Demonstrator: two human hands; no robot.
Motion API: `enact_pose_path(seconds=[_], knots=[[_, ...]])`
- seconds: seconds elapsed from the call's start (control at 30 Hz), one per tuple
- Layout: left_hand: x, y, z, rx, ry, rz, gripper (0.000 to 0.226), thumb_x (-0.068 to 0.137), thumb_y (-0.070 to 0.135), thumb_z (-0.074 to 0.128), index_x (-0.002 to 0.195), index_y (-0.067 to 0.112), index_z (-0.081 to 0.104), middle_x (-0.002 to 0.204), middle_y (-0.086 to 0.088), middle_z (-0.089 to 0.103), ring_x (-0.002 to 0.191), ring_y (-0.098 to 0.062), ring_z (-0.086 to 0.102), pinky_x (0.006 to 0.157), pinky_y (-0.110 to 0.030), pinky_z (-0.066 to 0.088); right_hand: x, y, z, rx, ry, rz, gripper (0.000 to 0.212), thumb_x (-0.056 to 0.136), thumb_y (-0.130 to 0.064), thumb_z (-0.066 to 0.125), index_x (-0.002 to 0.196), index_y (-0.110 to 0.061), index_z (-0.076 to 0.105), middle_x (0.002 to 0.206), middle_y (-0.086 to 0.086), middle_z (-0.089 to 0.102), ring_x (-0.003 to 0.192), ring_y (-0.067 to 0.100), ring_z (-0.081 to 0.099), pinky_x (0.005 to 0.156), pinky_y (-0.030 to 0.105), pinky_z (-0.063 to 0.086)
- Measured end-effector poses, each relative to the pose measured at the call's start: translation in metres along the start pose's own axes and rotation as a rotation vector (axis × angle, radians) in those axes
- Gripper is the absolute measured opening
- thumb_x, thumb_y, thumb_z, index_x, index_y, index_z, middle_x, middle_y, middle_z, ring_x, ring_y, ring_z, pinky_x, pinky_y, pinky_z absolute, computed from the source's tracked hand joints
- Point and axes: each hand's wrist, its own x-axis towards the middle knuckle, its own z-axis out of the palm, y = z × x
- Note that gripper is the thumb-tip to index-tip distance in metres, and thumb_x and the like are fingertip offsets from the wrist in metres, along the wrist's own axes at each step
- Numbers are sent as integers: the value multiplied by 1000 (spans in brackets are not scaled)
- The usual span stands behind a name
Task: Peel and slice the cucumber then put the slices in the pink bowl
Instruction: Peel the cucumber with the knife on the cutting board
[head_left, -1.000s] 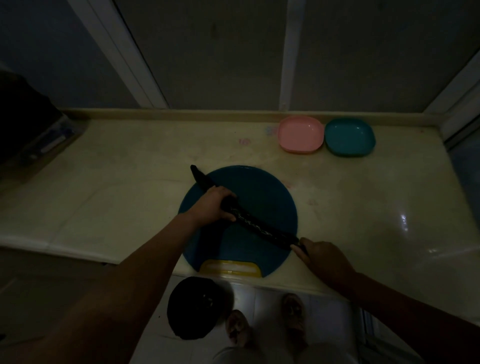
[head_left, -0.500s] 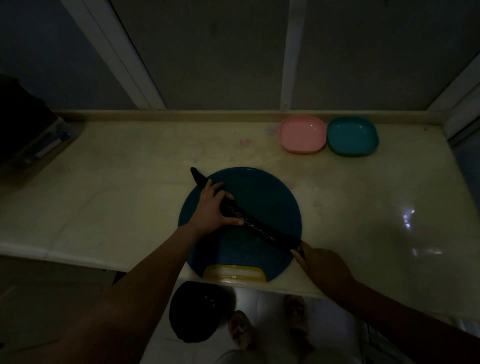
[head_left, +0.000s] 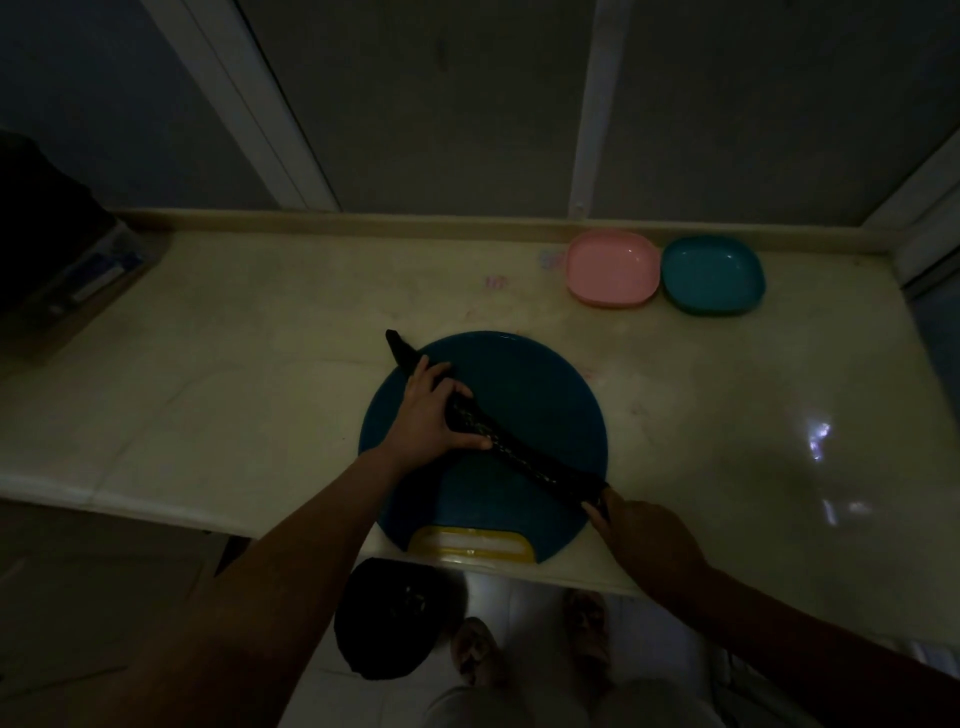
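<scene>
A long dark cucumber (head_left: 540, 467) lies diagonally across a round blue cutting board (head_left: 519, 379) with a yellow handle. Its far tip sticks out past the board's left rim. My left hand (head_left: 431, 410) grips the cucumber's upper part, fingers curled over it. My right hand (head_left: 644, 535) pinches the cucumber's near end at the board's right edge. The dim light hides whether that hand also holds a tool. The pink bowl (head_left: 613, 267) sits empty at the back of the counter, apart from the board.
A teal bowl (head_left: 711, 275) stands right of the pink one. A dark box (head_left: 62, 260) occupies the counter's far left. The board overhangs the counter's front edge. Below on the floor are a black round object (head_left: 384, 618) and my feet (head_left: 478, 649).
My left hand has shifted its hold on the cucumber, its fingers stretching further over it. My right hand has stayed at the near end, moving only slightly.
</scene>
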Motion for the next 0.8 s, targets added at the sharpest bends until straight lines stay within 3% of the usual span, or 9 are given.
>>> enact_pose_path(seconds=[0.07,0.17,0.4,0.5,0.53,0.6,0.67,0.73,0.8], knots=[[0,0,0,-2,-2,-4,68,54,47,84,110,20,57,149,-8,27,143,-27,-2,116,-48,5,2,-4,-2,49,-69,30,36,83,-37,64,67,-5,68,37,2,53,28,5,45,31,15,22],[1,1,0,-3,-7,-6,68,55,47,84,111,19,57,149,-8,27,143,-26,-3,116,-46,3,-4,-4,6,96,-66,37,73,102,-36,19,57,-1,65,32,3,48,23,3,39,27,16,26],[1,1,0,7,-4,13,67,56,47,84,111,18,57,149,-9,27,143,-27,-2,116,-47,1,9,-2,-5,8,-257,64,42,85,-37,62,62,-3,68,39,5,53,29,7,44,28,17,28],[2,0,2,14,-2,19,68,56,48,83,111,18,57,149,-10,27,143,-28,-2,115,-46,-1,15,-6,-7,24,-193,108,82,102,-42,9,44,-12,58,31,1,46,24,3,38,29,17,7],[2,0,2,19,0,18,68,56,48,83,111,18,57,149,-10,27,143,-28,-2,114,-46,-1,16,-8,-12,-14,-207,98,85,102,-42,6,45,-10,59,33,1,48,26,3,41,30,18,5],[3,0,2,24,0,21,68,56,49,82,111,18,57,149,-9,27,143,-27,-2,115,-47,-2,17,-7,-10,-28,-253,91,73,103,-42,13,68,-2,64,56,7,64,48,9,60,39,14,16],[3,-1,2,29,0,22,70,55,51,82,112,18,57,149,-9,28,143,-28,-2,115,-48,-1,20,-11,-17,-35,-294,99,77,102,-43,10,69,1,65,57,9,65,49,11,61,38,18,21],[2,-3,4,39,13,32,76,52,59,80,111,17,58,148,-9,29,143,-29,0,114,-50,0,17,-10,-13,-75,-272,30,66,102,-42,12,97,0,63,83,13,70,71,13,66,48,21,40],[2,-4,4,51,19,47,78,51,63,77,111,17,57,148,-10,29,143,-30,1,113,-49,0,16,-15,-21,64,-570,118,50,102,-42,18,121,-8,49,111,9,65,96,17,63,71,27,45]])
